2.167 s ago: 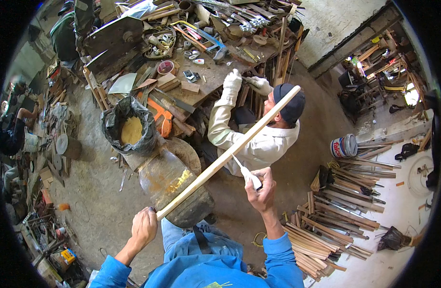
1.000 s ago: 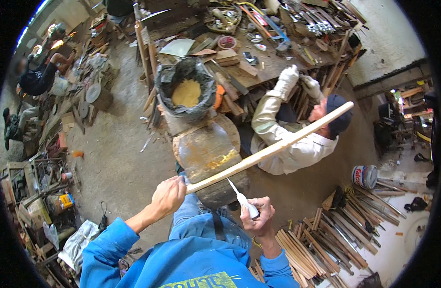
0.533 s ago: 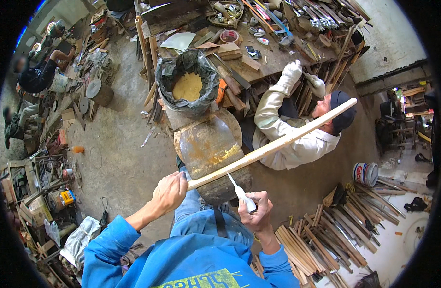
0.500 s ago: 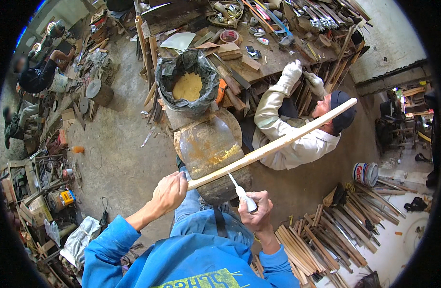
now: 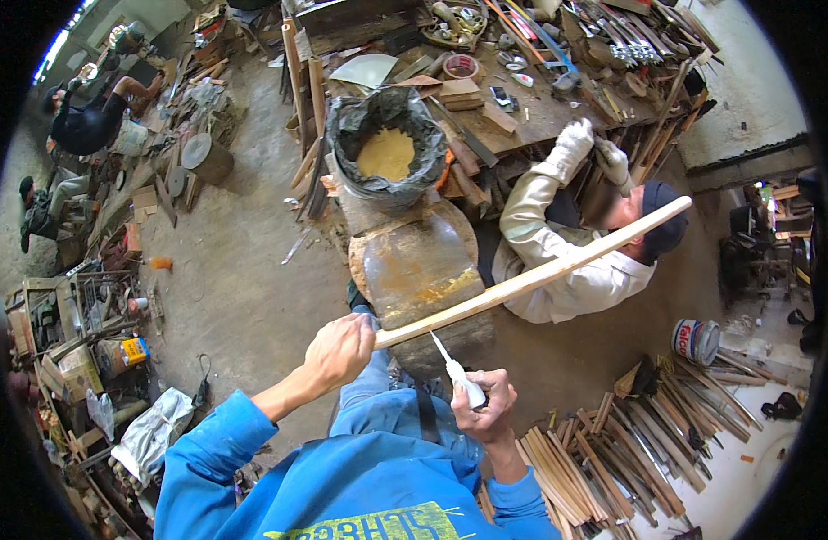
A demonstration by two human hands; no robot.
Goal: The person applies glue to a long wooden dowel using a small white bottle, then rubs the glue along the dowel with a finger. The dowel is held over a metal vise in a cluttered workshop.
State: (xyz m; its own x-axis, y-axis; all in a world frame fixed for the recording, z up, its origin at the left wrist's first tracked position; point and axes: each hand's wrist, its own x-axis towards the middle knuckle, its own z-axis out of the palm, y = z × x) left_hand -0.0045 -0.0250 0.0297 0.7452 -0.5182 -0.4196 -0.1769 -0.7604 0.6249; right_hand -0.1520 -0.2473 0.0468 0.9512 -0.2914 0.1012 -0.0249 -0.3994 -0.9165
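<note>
A long, slightly curved wooden strip slants up to the right across the view. My left hand is closed around its near left end. In my right hand is a white squeeze bottle with a thin pointed nozzle, its tip at the strip's lower edge not far from my left hand; I cannot tell whether it touches. Beneath the strip stands a worn wooden block dusted with yellow powder. Beyond it a bucket lined with a black bag holds yellow powder.
A co-worker in a pale jacket and white gloves crouches at right, below the strip's far part. Ahead is a cluttered workbench. Many wooden strips lie at lower right by a paint bucket. Two people sit at far left.
The whole scene has shifted slightly right and down in view. My hands, the strip and the bottle keep nearly the same arrangement, with the nozzle tip still by the strip's edge.
</note>
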